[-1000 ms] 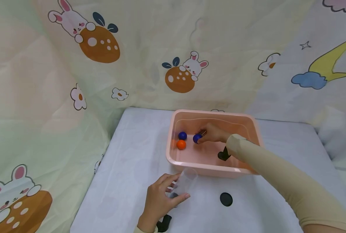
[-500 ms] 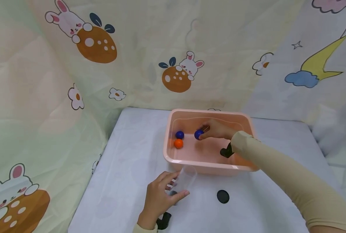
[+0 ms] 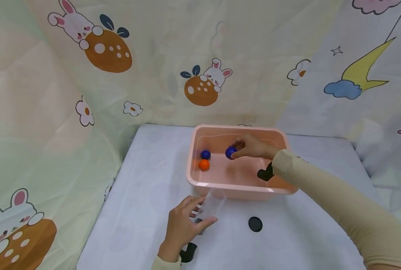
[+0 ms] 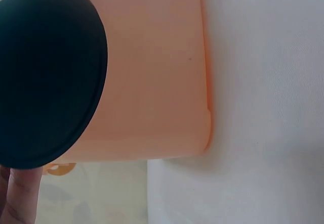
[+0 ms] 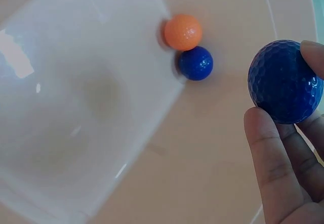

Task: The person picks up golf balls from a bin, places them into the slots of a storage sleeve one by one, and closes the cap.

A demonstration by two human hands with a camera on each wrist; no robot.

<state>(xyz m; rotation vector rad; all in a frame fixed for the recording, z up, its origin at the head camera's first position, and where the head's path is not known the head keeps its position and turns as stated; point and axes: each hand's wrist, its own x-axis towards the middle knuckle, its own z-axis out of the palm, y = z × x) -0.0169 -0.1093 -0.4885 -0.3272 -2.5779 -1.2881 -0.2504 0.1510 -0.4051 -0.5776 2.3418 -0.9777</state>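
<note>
My right hand [image 3: 252, 146] is inside the pink plastic bin [image 3: 227, 189] and pinches a blue golf ball [image 5: 283, 82] between thumb and fingers. That ball is raised above the bin's floor. At the bin's left end lie another blue golf ball [image 5: 195, 63] and an orange golf ball [image 5: 183, 32], side by side. In front of the bin, my left hand [image 3: 181, 225] holds a clear plastic cylinder [image 3: 214, 202], tilted with its open-looking end toward the bin. Its dark round base [image 4: 48, 77] fills the left of the left wrist view.
A black disc [image 3: 255, 224] lies on the white-covered table [image 3: 159, 157], to the right of the left hand. Behind the table hangs a cloth [image 3: 159, 56] printed with rabbits. Black straps [image 3: 188, 253] show at both wrists.
My right hand has lifted the blue golf ball and drawn it slightly to the right, away from the other two balls. The left hand keeps its hold on the cylinder. The head view has shifted slightly.
</note>
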